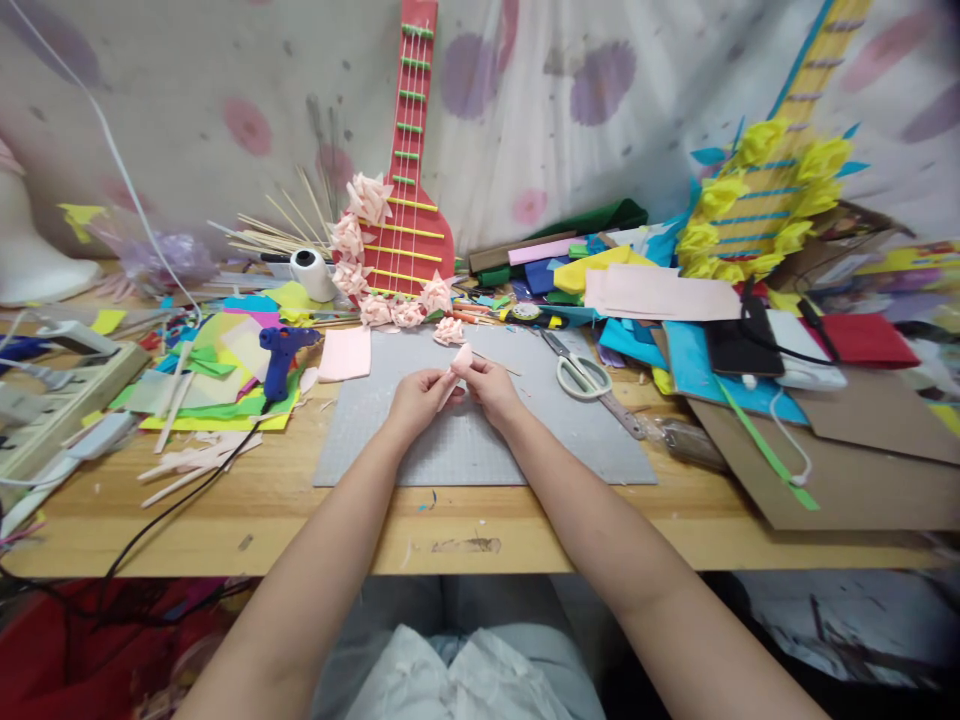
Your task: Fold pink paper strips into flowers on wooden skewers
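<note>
Both my hands meet above the grey cutting mat (390, 440), pinching a small piece of pink paper (463, 357) between them. My left hand (421, 400) grips its lower left side, and my right hand (491, 388) holds it from the right. Just behind them lies a finished pink paper flower (449, 331). A thin stick or wire pokes out past my right hand. Beyond the mat stands a red paper lute-like instrument (420, 235) with pink flowers along its left and lower edge. The fingertips partly cover the held paper.
Scissors (581, 375) and a metal ruler (621, 412) lie on the mat's right. Left are a blue glue gun (279, 365), pink paper squares (345, 354), scraps and a power strip (67, 400). Cardboard (750, 470), a black phone-like slab (742, 342) and a yellow-flowered instrument (757, 205) stand right.
</note>
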Demonstrator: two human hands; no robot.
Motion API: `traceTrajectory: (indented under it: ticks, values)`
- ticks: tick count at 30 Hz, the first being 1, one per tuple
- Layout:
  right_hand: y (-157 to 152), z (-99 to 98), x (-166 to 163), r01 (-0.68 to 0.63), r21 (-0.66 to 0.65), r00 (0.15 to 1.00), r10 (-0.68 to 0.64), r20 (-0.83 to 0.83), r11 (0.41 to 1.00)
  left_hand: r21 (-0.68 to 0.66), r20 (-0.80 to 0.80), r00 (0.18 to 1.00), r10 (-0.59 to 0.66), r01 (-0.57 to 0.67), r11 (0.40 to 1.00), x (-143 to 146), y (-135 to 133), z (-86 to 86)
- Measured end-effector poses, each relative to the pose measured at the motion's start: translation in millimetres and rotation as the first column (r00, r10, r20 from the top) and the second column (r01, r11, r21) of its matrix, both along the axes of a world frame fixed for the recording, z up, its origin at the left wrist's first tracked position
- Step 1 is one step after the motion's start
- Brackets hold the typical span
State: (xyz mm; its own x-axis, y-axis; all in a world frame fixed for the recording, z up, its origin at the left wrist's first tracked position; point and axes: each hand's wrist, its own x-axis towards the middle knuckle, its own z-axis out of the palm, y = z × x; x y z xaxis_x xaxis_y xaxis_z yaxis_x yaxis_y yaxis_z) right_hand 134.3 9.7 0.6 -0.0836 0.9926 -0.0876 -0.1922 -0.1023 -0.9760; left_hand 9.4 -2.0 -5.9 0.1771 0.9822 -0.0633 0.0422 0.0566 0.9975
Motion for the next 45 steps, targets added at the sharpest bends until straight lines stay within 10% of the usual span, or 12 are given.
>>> traceTrajectory:
  ticks: [25,30,37,45]
  values:
    - [14.9,4.7,27.1,0.21,-0.08,0.945,-0.223,-0.238,0.974,-0.048,-0.122,0.992,0.026,-0.033,0.998,-28.5,6.6,13.2]
    - [9.7,7.5,28.3,0.016,-0.054,0.992,-0.022,-0.123,0.998,0.025,0.059,0.971,0.233,-0.234,0.972,-31.8,9.0,16.5]
    - [-4.7,12.1,9.4,-0.174,0.04,0.979,0.169,0.114,0.984,-0.258,0.277,0.924,-0.264,0.337,0.906,-1.6,-10.4,21.6]
    - [-1.2,6.1,10.5,-0.197,-0.017,0.962,0.196,0.19,0.98,-0.364,0.447,0.861,-0.242,0.422,0.83,-2.6,-11.1,20.6]
